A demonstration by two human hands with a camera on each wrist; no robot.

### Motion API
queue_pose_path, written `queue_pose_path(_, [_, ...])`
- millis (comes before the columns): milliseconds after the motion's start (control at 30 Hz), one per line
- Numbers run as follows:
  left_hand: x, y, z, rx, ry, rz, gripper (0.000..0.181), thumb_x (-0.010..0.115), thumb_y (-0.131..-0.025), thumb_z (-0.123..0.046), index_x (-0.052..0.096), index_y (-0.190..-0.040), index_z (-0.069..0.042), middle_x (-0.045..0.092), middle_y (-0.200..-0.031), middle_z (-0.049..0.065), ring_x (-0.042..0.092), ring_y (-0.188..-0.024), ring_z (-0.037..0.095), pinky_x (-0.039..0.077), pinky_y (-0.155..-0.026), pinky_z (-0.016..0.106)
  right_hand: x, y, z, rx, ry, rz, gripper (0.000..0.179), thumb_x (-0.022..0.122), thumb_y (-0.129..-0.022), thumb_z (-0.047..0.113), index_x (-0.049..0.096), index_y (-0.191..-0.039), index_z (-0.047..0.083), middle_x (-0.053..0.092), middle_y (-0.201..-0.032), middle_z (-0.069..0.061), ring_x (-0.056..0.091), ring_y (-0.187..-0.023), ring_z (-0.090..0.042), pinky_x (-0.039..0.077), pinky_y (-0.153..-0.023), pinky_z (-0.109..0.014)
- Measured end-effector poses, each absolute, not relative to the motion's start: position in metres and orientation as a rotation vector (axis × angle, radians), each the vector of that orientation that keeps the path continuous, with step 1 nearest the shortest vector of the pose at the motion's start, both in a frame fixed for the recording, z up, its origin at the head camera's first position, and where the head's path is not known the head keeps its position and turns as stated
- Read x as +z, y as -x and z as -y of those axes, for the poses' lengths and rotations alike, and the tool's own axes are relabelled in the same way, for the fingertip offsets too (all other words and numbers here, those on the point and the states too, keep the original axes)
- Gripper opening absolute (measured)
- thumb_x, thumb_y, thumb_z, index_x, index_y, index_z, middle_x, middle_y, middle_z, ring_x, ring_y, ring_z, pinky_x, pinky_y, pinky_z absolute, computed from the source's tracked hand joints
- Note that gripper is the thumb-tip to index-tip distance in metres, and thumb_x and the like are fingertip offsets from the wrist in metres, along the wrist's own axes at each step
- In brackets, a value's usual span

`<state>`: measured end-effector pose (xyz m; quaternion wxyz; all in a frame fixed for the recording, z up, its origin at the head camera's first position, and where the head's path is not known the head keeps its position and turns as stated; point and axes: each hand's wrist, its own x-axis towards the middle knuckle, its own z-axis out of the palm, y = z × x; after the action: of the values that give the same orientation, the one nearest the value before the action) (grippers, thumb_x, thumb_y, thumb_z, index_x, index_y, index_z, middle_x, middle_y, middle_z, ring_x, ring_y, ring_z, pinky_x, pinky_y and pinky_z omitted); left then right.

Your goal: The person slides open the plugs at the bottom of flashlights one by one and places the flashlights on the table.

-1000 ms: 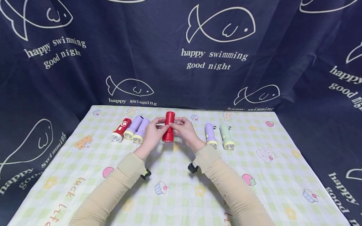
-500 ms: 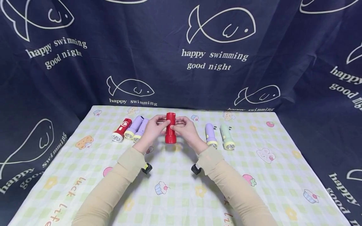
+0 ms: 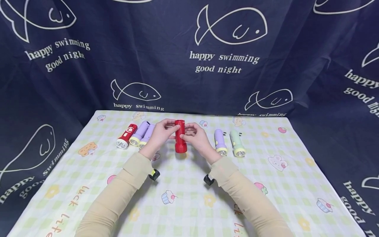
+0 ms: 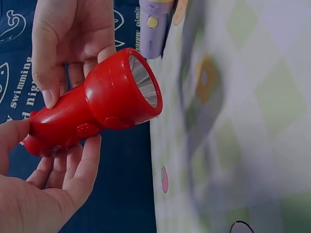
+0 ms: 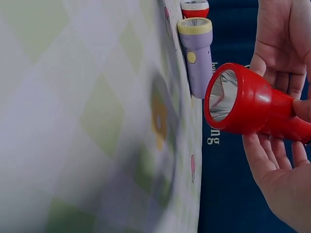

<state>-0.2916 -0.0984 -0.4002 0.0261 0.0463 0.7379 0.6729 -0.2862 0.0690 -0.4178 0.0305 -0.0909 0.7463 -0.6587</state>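
Note:
Both hands hold a red flashlight (image 3: 179,141) above the middle of the table, its tail up and its wide lens end down. At the tail end, my left hand (image 3: 161,133) grips it, thumb in front and fingers behind. My right hand (image 3: 197,136) pinches the body a little lower, thumb on its front. A ribbed button and the silvery reflector of the red flashlight (image 4: 97,102) show in the left wrist view. Seen from the right wrist, the lens of the red flashlight (image 5: 243,99) faces the tablecloth and my right fingers lie along its body.
Left of the hands lie a red flashlight with a white rim (image 3: 127,135) and two purple flashlights (image 3: 140,134), one partly behind my left hand. To the right lie a purple flashlight (image 3: 219,141) and a green flashlight (image 3: 237,143). A dark fish-print curtain (image 3: 228,85) hangs behind the checked tablecloth (image 3: 189,204).
The held flashlight has shifted slightly right and toward me, and its lens rim has turned out of the head view. My left thumb has moved up toward its tail; my right hand has moved slightly right.

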Motion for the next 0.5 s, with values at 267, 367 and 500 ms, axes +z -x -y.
queue_pose_path(267, [-0.3971, 0.2889, 0.0951, 2.067, -0.154, -2.324, 0.038, 0.066, -0.088, -0.015, 0.055, -0.121, 0.001, 0.059, -0.11, 0.018, 0.063, -0.09, 0.023, 0.059, -0.067, 0.035, -0.4146, 0.2812, -0.0737, -2.029, 0.326, -2.293, 0.042, 0.071, -0.081, 0.003, 0.053, -0.119, 0.003, 0.062, -0.112, -0.018, 0.063, -0.096, -0.025, 0.054, -0.087, -0.032])
queue_pose_path(367, [-0.3952, 0.2864, 0.0933, 2.072, -0.159, -2.324, 0.036, 0.066, -0.088, -0.013, 0.056, -0.119, 0.001, 0.06, -0.108, 0.017, 0.063, -0.089, 0.023, 0.059, -0.067, 0.034, -0.4132, 0.2789, -0.0758, -2.02, 0.326, -2.301, 0.042, 0.071, -0.081, 0.003, 0.053, -0.119, 0.003, 0.062, -0.112, -0.017, 0.063, -0.097, -0.025, 0.053, -0.087, -0.032])
queue_pose_path(500, [-0.3924, 0.282, 0.0912, 2.068, -0.175, -2.327, 0.035, 0.066, -0.088, -0.012, 0.056, -0.119, 0.0, 0.06, -0.108, 0.017, 0.063, -0.088, 0.021, 0.059, -0.067, 0.034, -0.4117, 0.2765, -0.0788, -2.009, 0.334, -2.316, 0.042, 0.072, -0.081, 0.003, 0.053, -0.118, 0.004, 0.063, -0.111, -0.016, 0.063, -0.097, -0.025, 0.053, -0.088, -0.032])
